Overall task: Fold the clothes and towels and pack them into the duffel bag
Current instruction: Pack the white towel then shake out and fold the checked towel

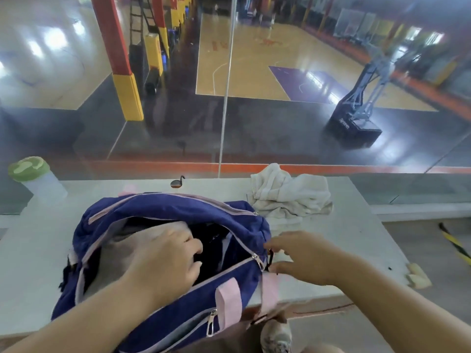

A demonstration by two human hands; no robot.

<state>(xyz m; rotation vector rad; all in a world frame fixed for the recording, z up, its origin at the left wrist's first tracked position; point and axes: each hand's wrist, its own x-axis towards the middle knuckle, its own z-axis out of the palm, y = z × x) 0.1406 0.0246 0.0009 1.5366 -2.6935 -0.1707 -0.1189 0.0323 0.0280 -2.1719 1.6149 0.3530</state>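
Observation:
A purple duffel bag (178,309) with pink straps and an unzipped top lies on the grey ledge (38,276). Inside it lie a grey-beige folded garment (114,258) and something dark. My left hand (165,258) reaches into the opening and presses down on the garment with its fingers nearly straight. My right hand (303,258) is at the bag's right end, its thumb and fingers pinching the fabric by the zipper end and a black clip. A crumpled white towel (288,194) lies unfolded on the ledge behind the bag, to the right.
A bottle with a green lid (33,179) stands at the ledge's far left. A glass pane rises along the ledge's far edge, with a basketball court below. Pale scraps (418,275) lie at the ledge's right end. A shoe (276,337) shows below the ledge.

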